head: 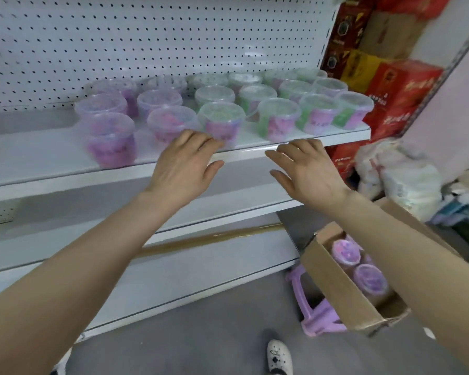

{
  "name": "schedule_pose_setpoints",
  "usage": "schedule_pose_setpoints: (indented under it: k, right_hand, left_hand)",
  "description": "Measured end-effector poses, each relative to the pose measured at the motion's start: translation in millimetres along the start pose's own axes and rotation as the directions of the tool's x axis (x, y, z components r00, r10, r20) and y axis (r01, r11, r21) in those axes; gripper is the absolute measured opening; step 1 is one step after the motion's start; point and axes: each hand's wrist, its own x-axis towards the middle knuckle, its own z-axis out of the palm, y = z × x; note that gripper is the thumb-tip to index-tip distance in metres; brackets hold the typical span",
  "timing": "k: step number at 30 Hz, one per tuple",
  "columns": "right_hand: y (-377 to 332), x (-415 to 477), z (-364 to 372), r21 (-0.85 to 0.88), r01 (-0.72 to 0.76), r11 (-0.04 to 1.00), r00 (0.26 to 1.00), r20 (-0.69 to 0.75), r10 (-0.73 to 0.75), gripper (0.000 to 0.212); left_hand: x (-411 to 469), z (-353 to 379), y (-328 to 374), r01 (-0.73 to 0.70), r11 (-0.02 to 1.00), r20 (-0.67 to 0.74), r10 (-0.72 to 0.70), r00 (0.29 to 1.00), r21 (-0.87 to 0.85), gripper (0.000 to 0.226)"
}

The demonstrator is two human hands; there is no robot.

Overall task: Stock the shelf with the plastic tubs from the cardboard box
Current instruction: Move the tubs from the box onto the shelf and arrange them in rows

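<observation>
Two bare hands are hovering at the front lip of the shelf point(52, 161), centre of frame, and neither is holding anything. Left hand point(184, 163): fingers loosely extended, tips reaching the base of a front-row tub point(222, 120); contact cannot be confirmed. Right hand point(309, 171): fingers spread and relaxed over the shelf edge, apart from any tub. Across the upper middle of the frame the shelved tubs are sitting in rows, purple ones to the left, green-and-purple ones to the right, with one stacked pair point(111, 139) at the left end. Judgement: rows are being packed to the right and back, leaving the bare left part of the shelf for further stock. Every one of the shelved tubs is standing upright, lid up, axis vertical, with labels facing the shelf front where legible. At lower right the cardboard box point(333, 288) is resting tilted on a purple stool point(317, 323), probably raised for easy reach. The boxed tubs point(370, 278) are sitting with lids pointing toward the open top, their axes following the box tilt.
</observation>
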Motion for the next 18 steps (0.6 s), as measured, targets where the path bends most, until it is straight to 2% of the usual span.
schedule_pose_setpoints:
  k: [5, 10, 14, 18]
  right_hand:
    - [60.6, -84.6, 12.2, 0.011, -0.118, 0.993, 0.989, 0.087, 0.117, 0.039]
    - [136.6, -179.1, 36.4, 0.009, -0.262, 0.965, 0.944, 0.208, 0.254, 0.036]
    - [192.6, -261.4, 78.4, -0.009, -0.386, 0.922, 0.878, 0.303, 0.37, 0.033]
    - [224.9, -339.6, 126.2, -0.013, -0.503, 0.864, 0.772, 0.443, 0.456, 0.034]
  left_hand:
    - [38.0, 60.5, 81.2, -0.097, 0.986, -0.005, 0.097, 0.995, -0.135, 0.034]
    - [76.6, 134.9, 174.0, -0.134, 0.954, 0.065, 0.156, 0.986, -0.267, 0.03]
    - [99.1, 207.1, 248.3, -0.147, 0.919, 0.18, 0.225, 0.958, -0.365, 0.029]
    - [107.0, 284.0, 311.0, -0.101, 0.898, 0.343, 0.265, 0.901, -0.429, 0.029]
